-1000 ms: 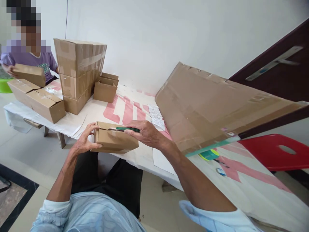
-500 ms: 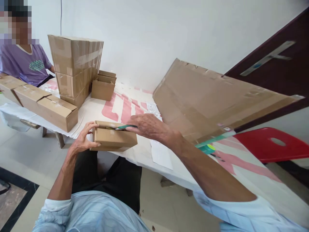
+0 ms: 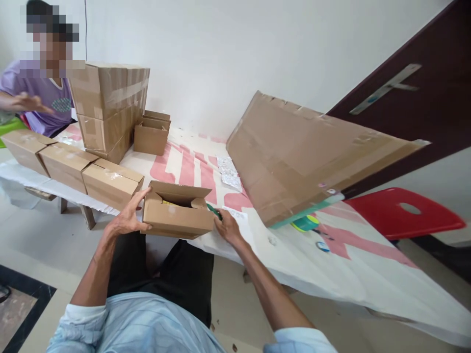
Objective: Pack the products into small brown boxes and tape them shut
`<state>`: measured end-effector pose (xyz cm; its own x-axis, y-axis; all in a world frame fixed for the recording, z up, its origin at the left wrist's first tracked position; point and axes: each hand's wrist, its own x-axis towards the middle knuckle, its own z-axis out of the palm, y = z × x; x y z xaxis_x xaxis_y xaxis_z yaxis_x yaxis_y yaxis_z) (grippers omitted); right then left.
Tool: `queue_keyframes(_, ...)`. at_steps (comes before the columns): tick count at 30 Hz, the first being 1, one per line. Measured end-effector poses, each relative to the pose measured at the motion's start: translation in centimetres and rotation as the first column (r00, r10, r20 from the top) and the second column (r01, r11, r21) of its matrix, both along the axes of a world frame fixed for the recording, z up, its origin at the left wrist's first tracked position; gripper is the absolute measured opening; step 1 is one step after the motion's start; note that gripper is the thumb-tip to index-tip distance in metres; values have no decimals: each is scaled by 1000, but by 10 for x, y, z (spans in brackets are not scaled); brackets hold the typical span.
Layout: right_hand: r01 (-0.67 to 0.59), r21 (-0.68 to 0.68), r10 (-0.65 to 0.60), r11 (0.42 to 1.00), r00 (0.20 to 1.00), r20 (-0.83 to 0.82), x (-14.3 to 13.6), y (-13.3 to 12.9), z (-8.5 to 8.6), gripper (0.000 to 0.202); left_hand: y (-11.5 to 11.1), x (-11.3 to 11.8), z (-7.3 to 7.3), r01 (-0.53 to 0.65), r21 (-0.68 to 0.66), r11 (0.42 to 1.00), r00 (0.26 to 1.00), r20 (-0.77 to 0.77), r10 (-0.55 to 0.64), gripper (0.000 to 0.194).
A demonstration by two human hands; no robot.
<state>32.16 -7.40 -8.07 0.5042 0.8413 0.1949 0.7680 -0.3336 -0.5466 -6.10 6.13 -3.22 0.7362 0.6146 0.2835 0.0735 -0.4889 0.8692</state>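
A small cardboard box (image 3: 178,221) rests at the table's front edge, above my lap. Its top flaps stand partly raised, and something yellow shows through the gap; the rest of the contents is hidden. My left hand (image 3: 127,215) grips the left end of this box, thumb at the front and fingers toward the top. At the right end, my right hand (image 3: 228,226) is closed round a green utility knife (image 3: 214,211), whose tip points at the box's upper right corner.
Left of me runs a row of closed boxes (image 3: 110,181), with a tall carton stack (image 3: 110,108) behind. A large cardboard sheet (image 3: 294,157) leans on the right, near a tape roll (image 3: 305,223) and a red stool (image 3: 405,211). A co-worker (image 3: 44,108) sits far left.
The box's top has come open, its flaps now lifted. My right hand has drawn the knife rightward and down, off the top seam. The co-worker's hand has risen.
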Motion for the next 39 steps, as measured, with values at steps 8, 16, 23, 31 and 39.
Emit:
queue_keyframes(8, -78, 230, 83, 970, 996, -12, -5, 9, 26, 43, 4, 2, -1, -22, -20, 1000, 1000, 22, 22, 120)
queue_keyframes(16, -642, 183, 575, 745, 756, 313, -76, 21, 102, 29, 17, -11, -2, -107, -47, 993, 992, 67, 110, 120)
queue_keyframes(23, -677, 219, 531, 703, 704, 472, -103, -1, 83, 16, 23, -20, -8, -145, -20, 989, 985, 88, 146, 118)
queue_keyframes(31, -731, 193, 669, 654, 678, 304, -110, -4, 89, 24, 20, -19, -1, -131, 40, 991, 991, 18, 131, 112)
queue_keyframes(39, -577, -252, 621, 777, 637, 457, -112, 69, 106, 28, 18, -18, -2, -113, 57, 992, 993, 30, 112, 111)
